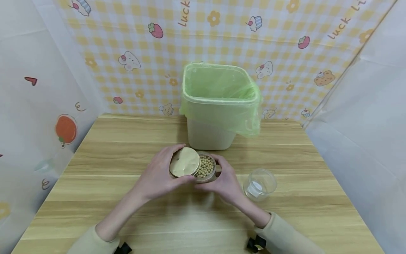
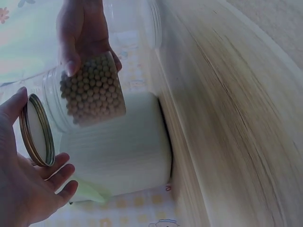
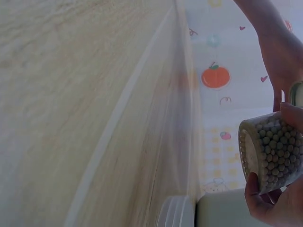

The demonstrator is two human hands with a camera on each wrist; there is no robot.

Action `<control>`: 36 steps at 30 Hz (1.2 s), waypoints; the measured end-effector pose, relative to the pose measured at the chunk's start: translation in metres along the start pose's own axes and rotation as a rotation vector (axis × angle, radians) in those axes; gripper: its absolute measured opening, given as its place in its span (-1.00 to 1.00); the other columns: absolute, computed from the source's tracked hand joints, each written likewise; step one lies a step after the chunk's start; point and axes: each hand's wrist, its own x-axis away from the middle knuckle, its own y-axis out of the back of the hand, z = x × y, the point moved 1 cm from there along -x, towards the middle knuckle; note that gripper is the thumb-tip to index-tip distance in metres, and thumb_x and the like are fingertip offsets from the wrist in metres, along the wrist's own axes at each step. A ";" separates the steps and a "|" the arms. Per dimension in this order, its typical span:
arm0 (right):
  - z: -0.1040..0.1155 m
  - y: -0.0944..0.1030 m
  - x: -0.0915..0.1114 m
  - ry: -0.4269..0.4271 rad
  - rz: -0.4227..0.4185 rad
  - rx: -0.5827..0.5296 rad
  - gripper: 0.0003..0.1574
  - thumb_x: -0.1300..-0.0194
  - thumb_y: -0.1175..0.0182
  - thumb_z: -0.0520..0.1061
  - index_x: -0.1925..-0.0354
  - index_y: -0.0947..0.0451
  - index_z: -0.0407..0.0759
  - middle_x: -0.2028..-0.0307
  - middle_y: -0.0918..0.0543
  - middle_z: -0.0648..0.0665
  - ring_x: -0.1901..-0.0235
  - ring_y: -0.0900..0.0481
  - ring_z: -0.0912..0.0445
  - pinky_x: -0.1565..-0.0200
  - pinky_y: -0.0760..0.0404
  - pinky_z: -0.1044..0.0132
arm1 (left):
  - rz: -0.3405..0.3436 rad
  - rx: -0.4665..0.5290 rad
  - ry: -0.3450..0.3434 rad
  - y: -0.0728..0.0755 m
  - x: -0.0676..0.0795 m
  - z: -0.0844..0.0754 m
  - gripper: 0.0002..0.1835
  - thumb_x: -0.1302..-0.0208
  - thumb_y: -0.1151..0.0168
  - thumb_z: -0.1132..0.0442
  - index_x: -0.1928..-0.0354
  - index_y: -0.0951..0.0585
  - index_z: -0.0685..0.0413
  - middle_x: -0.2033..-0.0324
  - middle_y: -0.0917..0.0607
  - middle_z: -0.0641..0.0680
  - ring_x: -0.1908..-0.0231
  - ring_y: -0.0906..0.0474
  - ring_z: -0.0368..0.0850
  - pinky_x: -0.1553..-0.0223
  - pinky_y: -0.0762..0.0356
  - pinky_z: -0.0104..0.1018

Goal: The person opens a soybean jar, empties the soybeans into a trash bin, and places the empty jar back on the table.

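My left hand point(image 1: 163, 172) pinches a round gold metal lid point(image 1: 184, 161) by its edge. In the left wrist view the lid point(image 2: 39, 130) is off the jar's mouth, its pale inner side facing the jar. My right hand point(image 1: 226, 178) grips a clear jar point(image 2: 92, 92) around its side, above the table. Many small round beige balls, like dried peas or soybeans point(image 1: 205, 166), fill much of it. From the head view, the lid overlaps the left part of the jar's opening. The right wrist view shows the jar point(image 3: 272, 151) tilted on its side relative to that camera.
Just behind the hands stands a pale bin point(image 1: 210, 132) lined with a green plastic bag point(image 1: 222, 81). Right of my right hand, a clear empty-looking jar point(image 1: 260, 184) rests on the wooden table point(image 1: 196, 225). Patterned cloth point(image 1: 142, 81) hangs behind, with white sheeting at both sides.
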 end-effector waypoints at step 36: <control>-0.007 0.095 0.013 -0.064 -0.112 -0.019 0.18 0.23 -0.72 -0.20 -0.37 -0.41 -0.11 -0.28 -0.55 -0.08 -0.22 -0.49 0.08 -0.08 -0.66 0.32 | 0.119 -0.199 0.102 -0.016 0.012 0.064 -0.07 -0.01 -0.58 -0.04 -0.34 -0.42 0.33 -0.23 -0.60 0.31 -0.26 -0.51 0.34 -0.29 -0.44 0.29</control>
